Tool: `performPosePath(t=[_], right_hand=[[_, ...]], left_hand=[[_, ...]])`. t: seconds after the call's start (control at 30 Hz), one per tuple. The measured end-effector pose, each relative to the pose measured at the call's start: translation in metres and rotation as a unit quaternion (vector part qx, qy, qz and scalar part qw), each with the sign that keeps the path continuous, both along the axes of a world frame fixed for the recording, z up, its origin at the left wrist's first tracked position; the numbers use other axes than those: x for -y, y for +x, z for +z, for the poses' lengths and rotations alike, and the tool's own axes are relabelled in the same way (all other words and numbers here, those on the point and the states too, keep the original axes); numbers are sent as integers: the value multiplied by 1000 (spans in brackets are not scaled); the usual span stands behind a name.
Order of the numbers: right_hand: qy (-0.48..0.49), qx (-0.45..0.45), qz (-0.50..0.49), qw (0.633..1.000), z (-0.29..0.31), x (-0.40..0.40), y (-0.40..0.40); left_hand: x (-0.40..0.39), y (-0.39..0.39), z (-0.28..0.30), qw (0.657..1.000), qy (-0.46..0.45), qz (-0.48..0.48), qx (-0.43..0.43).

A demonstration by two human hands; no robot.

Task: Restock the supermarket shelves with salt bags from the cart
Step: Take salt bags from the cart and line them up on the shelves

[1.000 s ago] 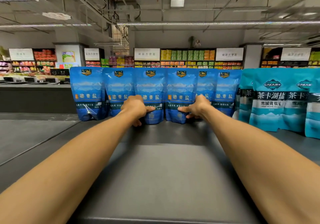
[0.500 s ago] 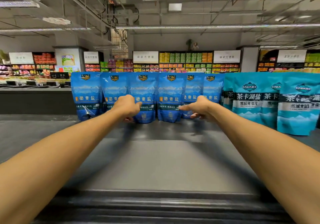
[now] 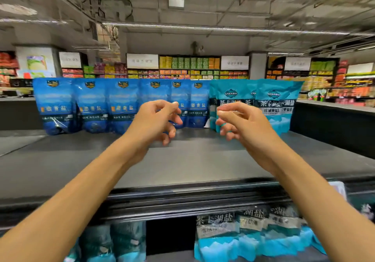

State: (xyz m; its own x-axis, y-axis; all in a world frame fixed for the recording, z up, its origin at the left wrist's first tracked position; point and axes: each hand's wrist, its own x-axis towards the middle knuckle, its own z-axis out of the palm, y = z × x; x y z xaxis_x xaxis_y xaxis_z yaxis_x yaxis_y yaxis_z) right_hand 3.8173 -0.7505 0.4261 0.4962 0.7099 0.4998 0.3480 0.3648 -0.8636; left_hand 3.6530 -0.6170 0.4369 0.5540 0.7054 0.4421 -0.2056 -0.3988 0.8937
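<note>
Both hands off the blue salt bags (image 3: 121,105) since earlier, left hand (image 3: 156,119) empty, right hand (image 3: 241,121) empty, fingers loosely curled

Single head-worn view, facing forward across the dark shelf top (image 3: 192,160), close above it.

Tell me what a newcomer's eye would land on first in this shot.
First, the two bare hands in mid-frame, the left hand and the right hand, both empty with loosely curled fingers above the dark shelf top. Behind them stands a row of upright dark blue salt bags on the left, meeting teal salt bags on the right. More teal bags sit on the shelf below, at the bottom of the frame.
</note>
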Motion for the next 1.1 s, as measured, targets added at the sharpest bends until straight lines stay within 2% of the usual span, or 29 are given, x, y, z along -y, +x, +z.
performPosePath(t=[0.17, 0.33, 0.4, 0.5, 0.63, 0.8, 0.97, 1.1], right_hand=[[67, 4, -97, 993, -46, 77, -1], [99, 22, -250, 963, -108, 158, -9], [101, 14, -314, 944, -132, 196, -16], [84, -11, -410, 908, -170, 258, -28], [56, -75, -528, 844, -220, 349, -49], [7, -152, -644, 749, -291, 460, -82], [-58, -282, -704, 649, -388, 555, -108], [-162, -401, -692, 578, -490, 625, -110]], left_hand=[[75, 34, -33, 980, -95, -159, 67], [135, 53, -65, 970, 12, -220, 103], [162, 60, -79, 948, 1, -294, 120], [209, 81, -112, 919, -8, -381, 99], [277, 116, -177, 884, -52, -464, 18], [373, 151, -285, 839, -70, -518, -152], [473, 164, -400, 761, -24, -561, -325], [540, 178, -497, 693, 9, -531, -488]])
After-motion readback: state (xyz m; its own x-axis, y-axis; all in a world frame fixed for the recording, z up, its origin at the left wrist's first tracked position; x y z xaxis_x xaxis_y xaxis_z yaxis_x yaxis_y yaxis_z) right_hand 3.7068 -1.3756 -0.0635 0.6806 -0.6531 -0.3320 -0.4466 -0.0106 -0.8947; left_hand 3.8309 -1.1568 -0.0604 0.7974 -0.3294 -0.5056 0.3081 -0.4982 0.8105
